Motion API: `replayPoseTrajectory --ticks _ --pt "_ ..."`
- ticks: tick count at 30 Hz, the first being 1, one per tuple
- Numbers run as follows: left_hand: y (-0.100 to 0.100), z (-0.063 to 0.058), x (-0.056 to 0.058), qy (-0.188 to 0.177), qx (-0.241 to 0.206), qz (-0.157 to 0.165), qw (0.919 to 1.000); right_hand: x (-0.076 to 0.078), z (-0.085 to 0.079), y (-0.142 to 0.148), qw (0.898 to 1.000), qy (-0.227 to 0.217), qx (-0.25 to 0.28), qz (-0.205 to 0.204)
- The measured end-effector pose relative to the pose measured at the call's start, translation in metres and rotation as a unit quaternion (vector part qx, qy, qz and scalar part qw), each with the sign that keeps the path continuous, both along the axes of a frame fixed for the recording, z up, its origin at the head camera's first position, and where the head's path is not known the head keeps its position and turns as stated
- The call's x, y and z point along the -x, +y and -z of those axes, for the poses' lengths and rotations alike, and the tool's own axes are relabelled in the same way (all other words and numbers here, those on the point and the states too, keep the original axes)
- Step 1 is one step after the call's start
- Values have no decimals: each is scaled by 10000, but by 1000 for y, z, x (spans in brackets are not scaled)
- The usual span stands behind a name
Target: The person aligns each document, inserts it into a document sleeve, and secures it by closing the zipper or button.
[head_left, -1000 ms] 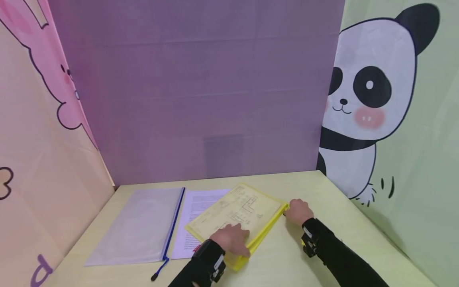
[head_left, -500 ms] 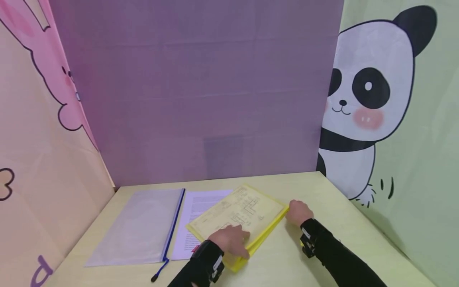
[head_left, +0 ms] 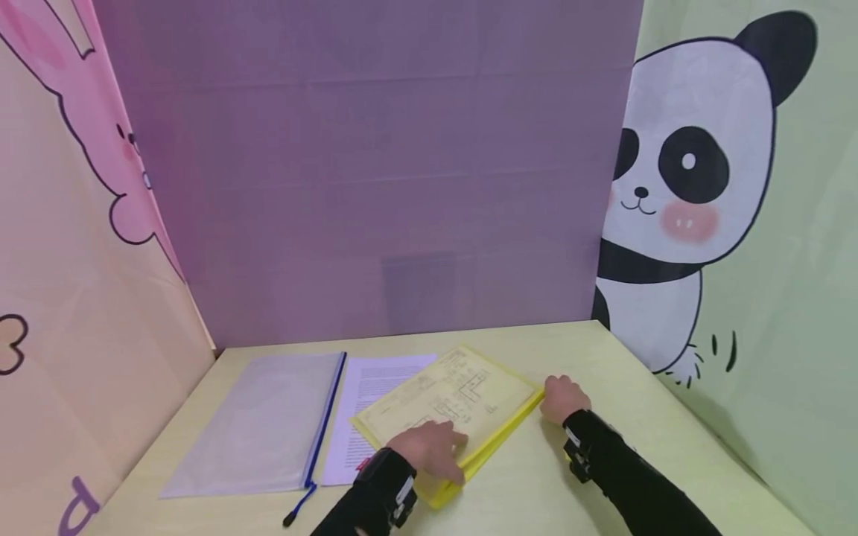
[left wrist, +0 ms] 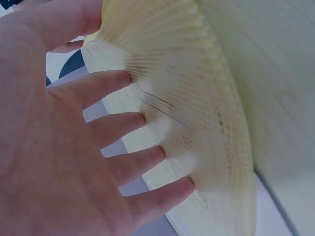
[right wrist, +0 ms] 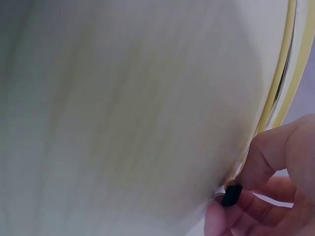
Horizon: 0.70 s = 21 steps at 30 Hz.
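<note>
A yellow mesh zip folder [head_left: 462, 387] lies at an angle on the table, with a sheet of printed diagrams showing through it. My left hand [head_left: 429, 450] rests on its near part. In the left wrist view, the straight, spread fingers [left wrist: 138, 120] touch the mesh, and the thumb [left wrist: 83, 19] is at the yellow edge. At the folder's right corner my right hand [head_left: 565, 398] is curled. The right wrist view shows its thumb and finger pinching a small black zipper pull [right wrist: 231, 195] beside the yellow edge.
Left of the yellow folder lies a printed page [head_left: 348, 447], partly covered by it. Further left is a clear folder [head_left: 255, 424] with a blue zipper and a corded pull [head_left: 298, 506]. A purple panel [head_left: 375, 186] stands behind the table [head_left: 637, 439].
My right hand has shifted slightly to the right, and the yellow folder's right corner has moved along with it. The left hand stays on the folder, almost unmoved.
</note>
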<state>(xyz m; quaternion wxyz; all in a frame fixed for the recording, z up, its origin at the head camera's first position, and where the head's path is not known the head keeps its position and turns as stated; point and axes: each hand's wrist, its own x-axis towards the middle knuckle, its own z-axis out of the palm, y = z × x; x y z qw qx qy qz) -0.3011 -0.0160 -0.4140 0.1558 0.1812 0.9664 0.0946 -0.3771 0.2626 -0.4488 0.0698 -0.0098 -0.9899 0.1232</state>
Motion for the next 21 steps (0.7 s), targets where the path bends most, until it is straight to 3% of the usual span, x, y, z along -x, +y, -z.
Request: replayPoseTrajectory --ticks 12,21 --pt "-2 5 1 -8 -94 17 10000 -2 -1 5 10000 -17 58 -9" --pt "-2 5 1 122 18 132 9998 -7 -8 6 9980 -612 -155 94"
